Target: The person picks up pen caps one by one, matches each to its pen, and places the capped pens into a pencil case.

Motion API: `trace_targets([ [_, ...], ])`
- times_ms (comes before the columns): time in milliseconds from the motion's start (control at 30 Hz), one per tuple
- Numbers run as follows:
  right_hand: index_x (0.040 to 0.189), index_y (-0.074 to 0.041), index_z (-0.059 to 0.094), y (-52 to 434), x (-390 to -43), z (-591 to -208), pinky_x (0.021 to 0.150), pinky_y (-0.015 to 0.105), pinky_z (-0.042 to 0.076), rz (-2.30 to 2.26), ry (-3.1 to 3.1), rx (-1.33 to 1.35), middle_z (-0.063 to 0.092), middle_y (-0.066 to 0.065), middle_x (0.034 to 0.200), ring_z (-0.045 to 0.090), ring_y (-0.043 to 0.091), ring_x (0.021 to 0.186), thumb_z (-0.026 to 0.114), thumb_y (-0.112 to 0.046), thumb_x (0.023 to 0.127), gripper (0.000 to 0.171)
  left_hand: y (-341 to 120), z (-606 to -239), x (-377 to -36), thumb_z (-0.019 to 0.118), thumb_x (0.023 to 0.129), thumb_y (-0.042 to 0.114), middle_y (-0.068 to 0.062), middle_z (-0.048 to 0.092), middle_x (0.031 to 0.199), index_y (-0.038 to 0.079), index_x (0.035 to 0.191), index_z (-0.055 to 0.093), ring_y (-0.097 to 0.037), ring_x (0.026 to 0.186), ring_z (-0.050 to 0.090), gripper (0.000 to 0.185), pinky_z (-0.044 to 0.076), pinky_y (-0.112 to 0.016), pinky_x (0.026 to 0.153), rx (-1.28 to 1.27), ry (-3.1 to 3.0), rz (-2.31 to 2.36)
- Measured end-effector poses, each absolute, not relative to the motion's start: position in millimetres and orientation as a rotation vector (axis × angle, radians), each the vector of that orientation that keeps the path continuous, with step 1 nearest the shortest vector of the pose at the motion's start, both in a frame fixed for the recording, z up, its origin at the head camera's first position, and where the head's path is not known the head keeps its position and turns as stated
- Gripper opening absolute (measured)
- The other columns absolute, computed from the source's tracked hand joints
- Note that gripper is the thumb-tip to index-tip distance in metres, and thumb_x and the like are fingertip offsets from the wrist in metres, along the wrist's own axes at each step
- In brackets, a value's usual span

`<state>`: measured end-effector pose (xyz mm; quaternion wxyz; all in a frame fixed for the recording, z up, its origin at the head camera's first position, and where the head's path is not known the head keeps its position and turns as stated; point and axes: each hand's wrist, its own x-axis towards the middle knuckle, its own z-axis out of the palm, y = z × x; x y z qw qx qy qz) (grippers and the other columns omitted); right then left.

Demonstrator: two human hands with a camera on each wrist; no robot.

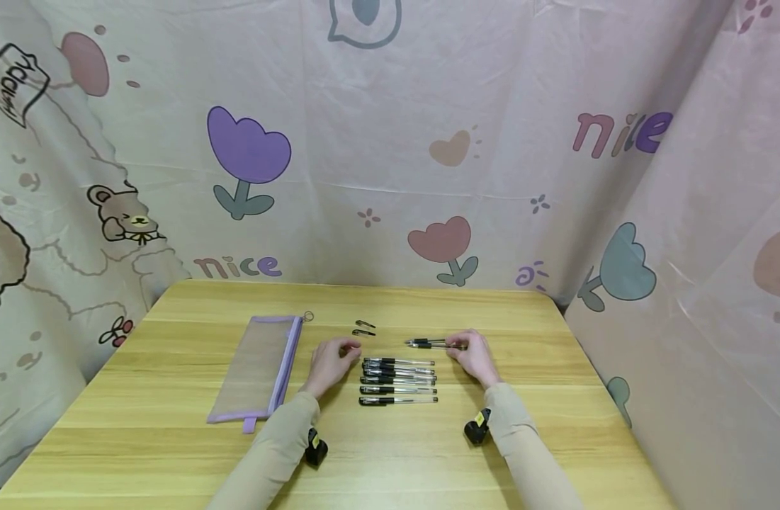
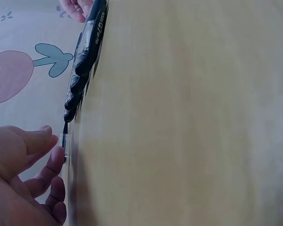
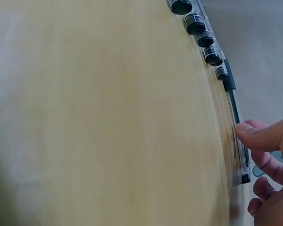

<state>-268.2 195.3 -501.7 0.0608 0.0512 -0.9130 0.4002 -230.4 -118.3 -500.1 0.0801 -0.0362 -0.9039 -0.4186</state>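
Right hand [image 1: 474,356] pinching slim clear-barrelled black-capped plastic pen [image 1: 431,344], probably light, stiff, slippery, best gripped mid-barrel; left hand [image 1: 329,363] loosely curled, apparently empty.

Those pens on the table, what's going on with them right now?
A person sits at a wooden table. Five capped pens lie in a row between the hands. The right hand touches another pen lying just beyond the row. The left hand rests by the row's capped ends, fingers curled near one pen's tip. Two loose caps and a mesh pencil case lie to the left.
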Motion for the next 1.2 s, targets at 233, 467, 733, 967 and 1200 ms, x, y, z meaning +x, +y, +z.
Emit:
trace_targets([
  [233, 0.096, -0.005, 0.078, 194.1, -269.3, -500.9, 0.093, 0.047, 0.047, 1.17, -2.781, 0.158, 0.069, 0.016, 0.11, 0.061, 0.03, 0.101, 0.076, -0.001, 0.085, 0.012, -119.2, -501.1, -229.4, 0.071, 0.093, 0.016, -0.005, 0.076, 0.097, 0.009, 0.11, 0.075, -0.025, 0.094, 0.066, 0.019, 0.039, -0.047, 0.092, -0.109, -2.713, -1.242],
  [467, 0.095, -0.006, 0.078, 193.3, -269.5, -500.4, 0.099, 0.049, 0.044, 1.165, -2.781, 0.153, 0.07, 0.015, 0.11, 0.06, 0.033, 0.108, 0.076, -0.003, 0.084, 0.011, -119.3, -501.2, -229.2, 0.071, 0.093, 0.017, -0.004, 0.076, 0.096, 0.01, 0.11, 0.076, -0.024, 0.093, 0.067, 0.019, 0.04, -0.043, 0.087, -0.124, -2.715, -1.216],
  [733, 0.094, -0.006, 0.078, 192.7, -269.8, -501.8, 0.092, 0.046, 0.045, 1.135, -2.793, 0.154, 0.07, 0.013, 0.104, 0.06, 0.029, 0.099, 0.076, -0.004, 0.085, 0.009, -119.5, -501.9, -228.9, 0.07, 0.094, 0.016, -0.003, 0.076, 0.097, 0.011, 0.111, 0.075, -0.023, 0.093, 0.066, 0.019, 0.039, -0.045, 0.09, -0.115, -2.732, -1.219],
  [967, 0.093, -0.007, 0.078, 192.9, -270.1, -503.2, 0.097, 0.05, 0.044, 1.118, -2.812, 0.141, 0.069, 0.013, 0.104, 0.06, 0.03, 0.102, 0.076, -0.006, 0.087, 0.007, -120.9, -502.6, -230.1, 0.068, 0.094, 0.016, -0.005, 0.076, 0.099, 0.01, 0.113, 0.074, -0.026, 0.096, 0.065, 0.02, 0.038, -0.05, 0.095, -0.087, -2.738, -1.236],
  [1200, 0.093, -0.008, 0.078, 193.5, -270.2, -504.8, 0.1, 0.051, 0.043, 1.126, -2.82, 0.147, 0.069, 0.011, 0.104, 0.059, 0.03, 0.104, 0.075, -0.008, 0.088, 0.005, -122.0, -502.8, -231.4, 0.069, 0.094, 0.016, -0.005, 0.076, 0.099, 0.01, 0.114, 0.073, -0.027, 0.097, 0.066, 0.022, 0.038, -0.052, 0.099, -0.056, -2.722, -1.25],
])
